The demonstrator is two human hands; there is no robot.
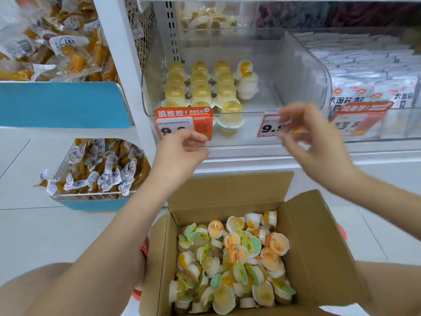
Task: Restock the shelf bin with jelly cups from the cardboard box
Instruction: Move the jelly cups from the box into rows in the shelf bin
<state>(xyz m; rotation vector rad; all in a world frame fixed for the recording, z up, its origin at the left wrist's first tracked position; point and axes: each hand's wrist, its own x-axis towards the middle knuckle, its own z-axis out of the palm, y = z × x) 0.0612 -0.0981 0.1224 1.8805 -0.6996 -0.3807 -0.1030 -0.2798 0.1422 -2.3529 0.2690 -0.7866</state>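
Jelly cups lie heaped in the open cardboard box; neat rows already stand at the left of the clear shelf bin. Left hand and blurred right hand hover between, fingers loosely curled, apparently empty. The cups look light, rigid and smooth; grip them by the domed sides, several together.
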